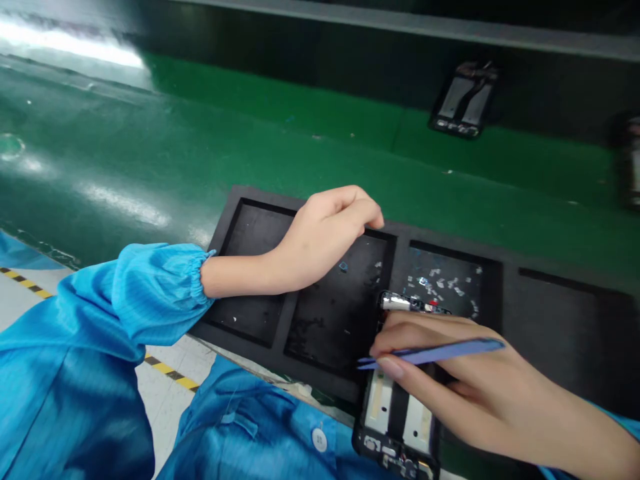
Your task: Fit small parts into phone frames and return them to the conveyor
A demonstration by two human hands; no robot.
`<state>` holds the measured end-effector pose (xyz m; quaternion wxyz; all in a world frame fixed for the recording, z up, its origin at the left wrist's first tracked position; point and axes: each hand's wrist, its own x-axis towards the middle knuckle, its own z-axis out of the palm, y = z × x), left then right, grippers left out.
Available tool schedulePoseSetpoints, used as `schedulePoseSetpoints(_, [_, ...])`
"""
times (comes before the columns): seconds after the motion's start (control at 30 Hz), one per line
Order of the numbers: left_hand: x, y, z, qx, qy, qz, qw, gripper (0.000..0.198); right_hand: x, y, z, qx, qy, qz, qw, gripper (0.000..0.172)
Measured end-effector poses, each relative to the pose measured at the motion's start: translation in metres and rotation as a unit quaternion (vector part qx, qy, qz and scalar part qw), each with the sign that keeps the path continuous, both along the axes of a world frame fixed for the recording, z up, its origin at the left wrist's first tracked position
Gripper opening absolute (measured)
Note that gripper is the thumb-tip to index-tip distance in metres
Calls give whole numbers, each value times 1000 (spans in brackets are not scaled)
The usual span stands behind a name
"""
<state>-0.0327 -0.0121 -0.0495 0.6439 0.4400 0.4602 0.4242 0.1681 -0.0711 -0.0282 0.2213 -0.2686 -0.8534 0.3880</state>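
My left hand [325, 233] hovers over the black foam tray [550, 313], fingers curled and pinched together above the middle compartment; whatever is in the pinch is too small to make out. My right hand [450, 373] holds blue tweezers [435, 351], their tips pointing left. Under that hand lies an open phone frame [395, 420] with its inner parts showing, resting on the tray's near edge. Small pale parts [445, 283] are scattered in the compartment just beyond the right hand. Both arms wear blue sleeves.
The tray sits on a green conveyor belt [200, 147]. Another open phone frame [465, 100] lies at the belt's far side, and a further one [633, 160] at the right edge. Yellow-black floor tape [170, 370] shows lower left.
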Motion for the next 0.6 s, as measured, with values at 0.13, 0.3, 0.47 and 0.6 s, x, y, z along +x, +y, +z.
schedulePoseSetpoints(0.13, [0, 1, 1, -20, -4, 4, 1000, 18, -8, -3, -2, -22, 19, 23, 999, 20])
schedulePoseSetpoints(0.3, [2, 3, 3, -63, -29, 17, 997, 20, -24, -2, -7, -35, 70, 72, 994, 30])
schedulePoseSetpoints(0.47, [2, 3, 2, -63, -38, 15, 997, 22, -25, -2, -15, -48, 69, 102, 991, 35])
schedulePoseSetpoints(0.6, [1, 3, 3, -77, -53, 16, 996, 21, -22, -2, -18, -41, 63, 105, 992, 37])
